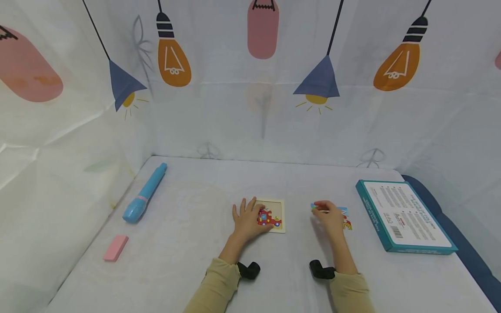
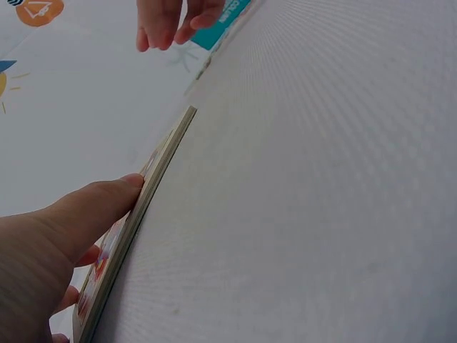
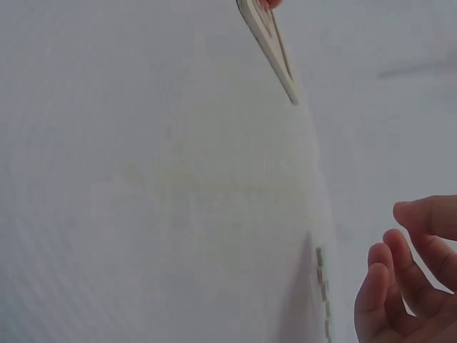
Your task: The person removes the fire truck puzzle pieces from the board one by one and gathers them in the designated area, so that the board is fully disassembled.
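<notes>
Puzzle board [image 1: 277,206], showing 1 red truck, lies mid-tabletop [image 1: 188,243] in the head view; my left hand [image 1: 247,222] rests on it, fingers spread, while my right hand [image 1: 330,218] covers part of some colourful pieces [image 1: 347,222]. In the left wrist view, my left thumb [image 2: 100,207] touches the board's rim. In the right wrist view, my right fingers curl loosely, their tips apart from the thumb.

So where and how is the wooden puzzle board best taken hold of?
Likely by its right rim, coming from the right with a thumb-and-finger pinch. The puzzle board lies flat on the table, its straight rim is uncovered there, and the left grip covers part of its left side.
</notes>
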Demonstrator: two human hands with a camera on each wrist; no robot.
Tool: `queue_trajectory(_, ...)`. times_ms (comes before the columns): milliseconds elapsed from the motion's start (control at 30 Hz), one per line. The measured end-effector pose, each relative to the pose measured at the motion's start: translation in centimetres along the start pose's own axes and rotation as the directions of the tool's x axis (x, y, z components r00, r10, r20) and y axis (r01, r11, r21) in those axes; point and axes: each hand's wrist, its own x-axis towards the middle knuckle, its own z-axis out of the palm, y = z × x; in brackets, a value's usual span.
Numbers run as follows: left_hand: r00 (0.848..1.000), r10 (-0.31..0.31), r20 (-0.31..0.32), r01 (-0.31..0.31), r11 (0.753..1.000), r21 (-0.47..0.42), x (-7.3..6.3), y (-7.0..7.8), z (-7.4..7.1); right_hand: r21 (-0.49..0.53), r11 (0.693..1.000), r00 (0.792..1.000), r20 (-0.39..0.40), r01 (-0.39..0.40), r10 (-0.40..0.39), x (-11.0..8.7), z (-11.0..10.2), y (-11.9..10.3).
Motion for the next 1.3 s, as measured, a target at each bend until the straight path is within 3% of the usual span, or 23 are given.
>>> queue_trajectory(500,1.0,-0.007,-0.024,0.007,1.0,0.005,0.1,-0.1,0.0,0.042,0.999,0.997,0.081,0.01,-0.013,-0.9,3.3,-2.0)
queue_trajectory(933,1.0,-0.015,-0.023,0.017,0.997,0.073,0.2,-0.3,0.2,0.042,0.998,0.987,0.15,0.048,-0.054,-1.2,6.2,-3.1)
queue_trajectory(1133,0.999,-0.01,-0.039,0.012,0.999,0.05,0.2,-0.4,0.3,0.008,0.991,0.964,0.232,0.135,-0.133,-1.3,7.8,-3.4)
queue_trajectory(1300,0.998,0.004,-0.058,-0.003,1.0,0.027,0.2,-0.5,0.3,-0.105,0.959,0.916,0.339,0.262,-0.213,-1.2,8.7,-3.8)
